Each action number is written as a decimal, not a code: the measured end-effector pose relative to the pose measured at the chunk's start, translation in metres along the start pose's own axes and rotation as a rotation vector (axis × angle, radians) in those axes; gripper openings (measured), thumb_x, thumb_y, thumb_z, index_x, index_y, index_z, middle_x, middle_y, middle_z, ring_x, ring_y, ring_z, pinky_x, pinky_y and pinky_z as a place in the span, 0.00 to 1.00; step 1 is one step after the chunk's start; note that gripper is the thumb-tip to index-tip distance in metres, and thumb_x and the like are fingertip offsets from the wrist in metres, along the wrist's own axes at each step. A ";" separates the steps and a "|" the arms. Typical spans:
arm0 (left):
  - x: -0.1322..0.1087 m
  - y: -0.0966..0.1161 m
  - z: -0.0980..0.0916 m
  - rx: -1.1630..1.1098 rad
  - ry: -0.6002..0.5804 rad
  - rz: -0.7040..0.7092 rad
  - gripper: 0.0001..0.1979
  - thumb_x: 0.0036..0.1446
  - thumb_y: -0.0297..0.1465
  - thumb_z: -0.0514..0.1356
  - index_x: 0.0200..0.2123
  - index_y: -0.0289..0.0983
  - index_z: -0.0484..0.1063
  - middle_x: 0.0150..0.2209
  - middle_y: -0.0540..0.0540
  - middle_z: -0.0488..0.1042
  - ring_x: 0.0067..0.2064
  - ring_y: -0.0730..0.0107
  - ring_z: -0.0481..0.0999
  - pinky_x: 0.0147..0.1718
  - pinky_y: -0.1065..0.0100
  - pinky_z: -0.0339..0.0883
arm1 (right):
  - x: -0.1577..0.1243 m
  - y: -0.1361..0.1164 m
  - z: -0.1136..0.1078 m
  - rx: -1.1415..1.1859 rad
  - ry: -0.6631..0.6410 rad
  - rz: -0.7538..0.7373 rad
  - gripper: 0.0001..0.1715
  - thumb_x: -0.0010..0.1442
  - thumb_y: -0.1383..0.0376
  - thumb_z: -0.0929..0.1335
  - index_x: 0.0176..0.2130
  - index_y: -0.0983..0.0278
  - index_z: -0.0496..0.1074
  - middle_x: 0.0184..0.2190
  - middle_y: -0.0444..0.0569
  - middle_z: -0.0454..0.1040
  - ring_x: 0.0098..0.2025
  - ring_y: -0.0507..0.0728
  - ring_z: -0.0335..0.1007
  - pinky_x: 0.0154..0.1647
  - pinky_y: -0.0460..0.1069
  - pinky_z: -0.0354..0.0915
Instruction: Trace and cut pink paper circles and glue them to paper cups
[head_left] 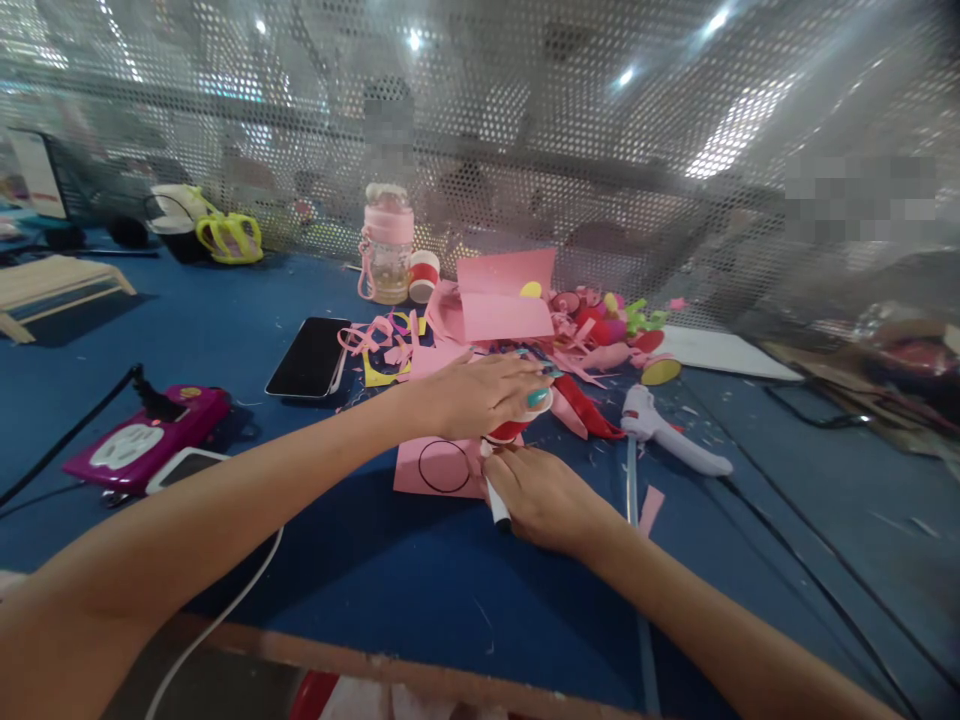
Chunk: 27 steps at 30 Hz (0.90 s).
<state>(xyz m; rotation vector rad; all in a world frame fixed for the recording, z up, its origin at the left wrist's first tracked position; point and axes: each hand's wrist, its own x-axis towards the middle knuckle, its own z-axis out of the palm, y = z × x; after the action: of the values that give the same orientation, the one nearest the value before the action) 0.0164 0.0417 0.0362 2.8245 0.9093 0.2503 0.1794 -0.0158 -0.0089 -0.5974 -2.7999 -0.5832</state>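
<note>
My left hand (487, 395) lies over a small red-and-white paper cup (508, 431), its fingers across the top, holding it down on a sheet of pink paper (409, 468). Much of the cup is hidden under the palm and fingers. Beside the cup, my right hand (544, 497) grips a white marker (496, 500) with a black end; its tip is close to the cup's lower edge and cannot be seen clearly. A black drawn circle (444, 467) shows on the pink paper, left of the right hand.
Pink paper scraps (386, 340) and a folded pink sheet (506, 300) lie behind. A glue gun (671, 435) rests at right, its cord trailing. At left are a phone (309, 357) and a purple power strip (146, 440). A bottle (388, 245) and another paper cup (424, 277) stand at the back.
</note>
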 end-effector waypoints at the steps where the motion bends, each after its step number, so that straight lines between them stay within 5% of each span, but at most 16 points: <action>1: 0.000 0.000 0.000 0.014 -0.005 0.007 0.25 0.67 0.38 0.35 0.63 0.37 0.50 0.66 0.47 0.47 0.67 0.68 0.42 0.62 0.59 0.40 | -0.003 0.002 -0.001 0.012 0.023 -0.010 0.10 0.57 0.74 0.57 0.33 0.67 0.65 0.22 0.51 0.71 0.23 0.56 0.65 0.23 0.49 0.57; 9: -0.001 -0.001 0.001 0.019 0.014 0.019 0.25 0.67 0.38 0.34 0.62 0.39 0.51 0.66 0.47 0.48 0.67 0.69 0.43 0.62 0.59 0.40 | -0.016 0.022 -0.006 0.211 0.167 -0.028 0.10 0.58 0.72 0.58 0.28 0.64 0.65 0.19 0.47 0.68 0.21 0.53 0.63 0.22 0.47 0.58; 11: -0.001 -0.001 0.001 0.004 0.013 0.010 0.25 0.67 0.39 0.34 0.63 0.39 0.51 0.66 0.47 0.47 0.67 0.68 0.43 0.62 0.58 0.39 | -0.022 0.030 -0.005 0.308 0.287 0.003 0.10 0.58 0.70 0.59 0.27 0.62 0.64 0.19 0.46 0.68 0.22 0.52 0.64 0.23 0.47 0.59; 13: -0.001 -0.001 0.001 -0.019 0.008 -0.006 0.26 0.66 0.40 0.33 0.63 0.39 0.51 0.66 0.47 0.47 0.67 0.67 0.43 0.62 0.57 0.39 | -0.030 0.042 -0.002 0.400 0.538 0.211 0.09 0.59 0.68 0.62 0.26 0.61 0.63 0.19 0.47 0.69 0.22 0.53 0.66 0.23 0.47 0.61; 17: -0.002 -0.001 0.000 -0.010 0.013 0.011 0.25 0.67 0.38 0.32 0.63 0.40 0.50 0.67 0.49 0.46 0.67 0.68 0.41 0.63 0.57 0.37 | -0.035 0.077 0.004 0.744 0.970 0.921 0.12 0.59 0.58 0.64 0.26 0.61 0.64 0.13 0.40 0.63 0.11 0.49 0.55 0.12 0.45 0.52; 21: -0.004 0.004 -0.003 -0.036 0.014 -0.047 0.25 0.66 0.40 0.34 0.63 0.43 0.50 0.66 0.51 0.46 0.67 0.67 0.41 0.63 0.51 0.33 | -0.029 0.111 0.013 1.039 0.885 1.141 0.19 0.47 0.50 0.71 0.23 0.62 0.68 0.13 0.40 0.65 0.12 0.49 0.58 0.11 0.45 0.54; 24: -0.005 0.008 -0.005 -0.032 0.027 -0.076 0.26 0.66 0.41 0.33 0.63 0.43 0.51 0.66 0.53 0.48 0.68 0.65 0.35 0.63 0.49 0.28 | -0.017 0.124 0.022 1.195 0.768 1.115 0.22 0.38 0.50 0.75 0.21 0.63 0.68 0.15 0.40 0.67 0.15 0.48 0.60 0.15 0.45 0.60; 27: -0.005 0.009 -0.005 -0.001 0.043 -0.068 0.26 0.66 0.41 0.33 0.63 0.43 0.52 0.66 0.56 0.47 0.67 0.63 0.29 0.62 0.47 0.22 | 0.005 0.127 0.030 1.240 0.565 1.014 0.23 0.44 0.48 0.72 0.20 0.64 0.67 0.14 0.40 0.65 0.15 0.47 0.58 0.14 0.44 0.59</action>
<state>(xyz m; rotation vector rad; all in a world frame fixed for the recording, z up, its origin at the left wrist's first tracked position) 0.0166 0.0327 0.0421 2.7911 1.0120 0.3027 0.2255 0.1052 0.0082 -1.0869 -1.4916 0.9374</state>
